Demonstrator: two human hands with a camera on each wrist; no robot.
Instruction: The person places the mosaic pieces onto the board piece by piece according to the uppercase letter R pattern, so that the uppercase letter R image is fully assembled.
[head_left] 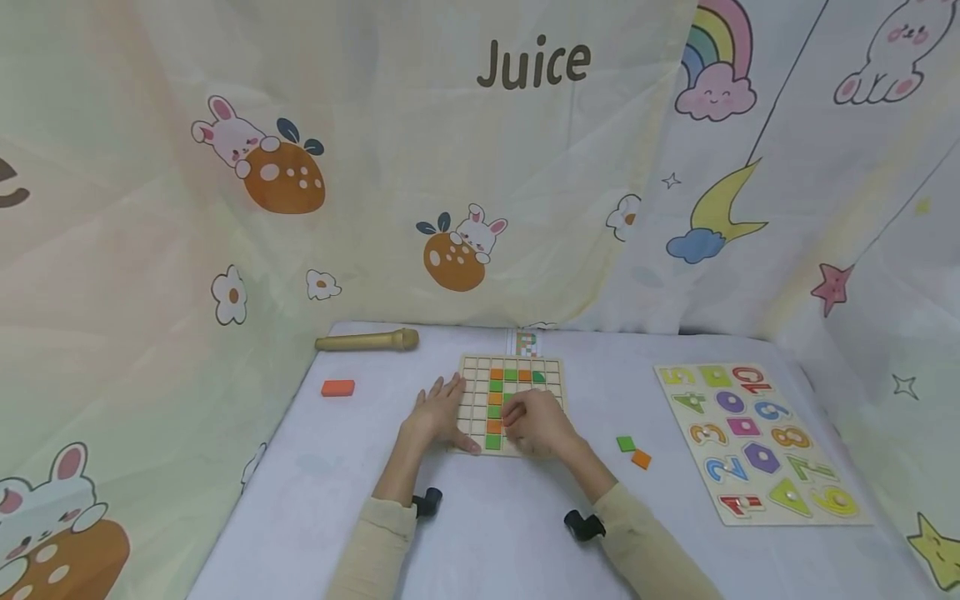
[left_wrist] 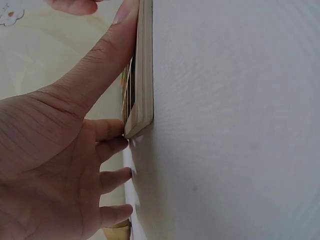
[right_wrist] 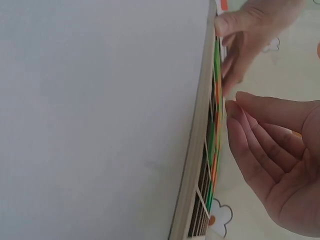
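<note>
My left hand (head_left: 438,414) rests along the left side of a wooden grid board (head_left: 472,387), fingers spread. In the left wrist view its thumb (left_wrist: 107,57) lies against the board's edge. Over the middle of the board, my right hand (head_left: 542,423) has thumb and index fingertips close together; the right wrist view shows these fingertips (right_wrist: 234,100) beside the board's tile-covered face. Whether a small tile is between them is hidden. Orange and green tiles (head_left: 495,399) fill a column and part of an upper row, with a rounded green piece (head_left: 538,377) at that row's right end.
A loose green tile (head_left: 626,444) and orange tile (head_left: 641,459) lie right of the board. Farther right is a number-and-shape puzzle board (head_left: 693,417). A red-orange block (head_left: 337,388) and a gold microphone-shaped object (head_left: 367,341) lie left. A patterned card (head_left: 527,342) is behind the board.
</note>
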